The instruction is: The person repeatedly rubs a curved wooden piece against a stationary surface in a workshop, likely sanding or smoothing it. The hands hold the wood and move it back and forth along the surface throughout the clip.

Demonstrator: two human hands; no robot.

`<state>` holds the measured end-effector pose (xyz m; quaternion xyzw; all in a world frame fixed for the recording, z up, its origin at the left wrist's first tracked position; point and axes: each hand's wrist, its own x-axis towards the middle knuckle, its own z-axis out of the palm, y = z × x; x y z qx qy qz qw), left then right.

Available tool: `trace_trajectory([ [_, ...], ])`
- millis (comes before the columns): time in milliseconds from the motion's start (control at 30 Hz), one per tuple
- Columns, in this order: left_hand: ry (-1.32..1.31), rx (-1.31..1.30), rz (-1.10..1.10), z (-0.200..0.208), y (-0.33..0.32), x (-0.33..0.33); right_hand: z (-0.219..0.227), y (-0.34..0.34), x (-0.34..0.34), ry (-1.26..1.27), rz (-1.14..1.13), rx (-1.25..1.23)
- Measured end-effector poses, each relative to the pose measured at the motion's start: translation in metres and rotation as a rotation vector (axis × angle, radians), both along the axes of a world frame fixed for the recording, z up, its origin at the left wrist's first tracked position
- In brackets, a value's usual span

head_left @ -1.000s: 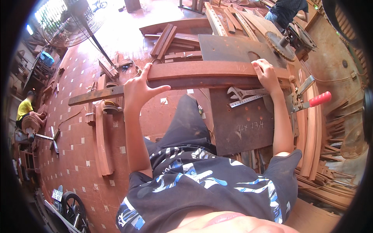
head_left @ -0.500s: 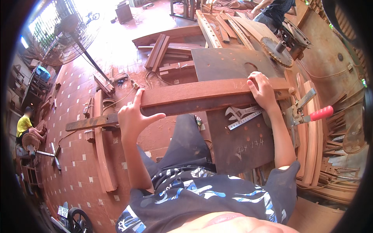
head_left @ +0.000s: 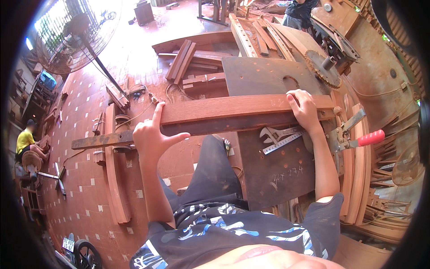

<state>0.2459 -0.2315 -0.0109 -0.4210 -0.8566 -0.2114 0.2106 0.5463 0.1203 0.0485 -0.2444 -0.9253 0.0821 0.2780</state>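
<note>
A reddish-brown wooden plank lies across the dark metal machine table, along a long dark bar. Its left end meets my left hand, which is open, index finger stretched along the far corner and thumb spread toward me. My right hand rests over the plank near its right end, fingers curled on the top face. Below that hand lie an adjustable wrench and a steel ruler. A toggle clamp with a red handle stands to the right.
A toothed circular saw blade sits at the table's far right. Wood pieces are stacked beyond the table. A fan stands at far left. One person sits at left; another is at the back.
The view has shifted slightly. Both hands keep nearly the same places on the plank. The person at the back has moved left and farther up in view.
</note>
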Motion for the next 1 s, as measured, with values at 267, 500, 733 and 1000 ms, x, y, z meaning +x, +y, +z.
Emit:
trace_trajectory([
  [267,0.001,0.019,-0.014,0.000,0.004,-0.002,-0.005,0.004,-0.004,-0.003,-0.052,0.041],
  [500,-0.001,-0.025,-0.007,0.000,0.003,-0.007,-0.007,0.002,-0.005,0.046,-0.081,0.070],
  [733,0.123,-0.009,0.004,-0.012,0.012,-0.014,-0.012,0.013,-0.003,0.035,-0.072,0.102],
  [1000,0.158,-0.066,0.070,-0.014,0.015,-0.013,-0.012,0.012,-0.004,0.009,-0.122,0.078],
])
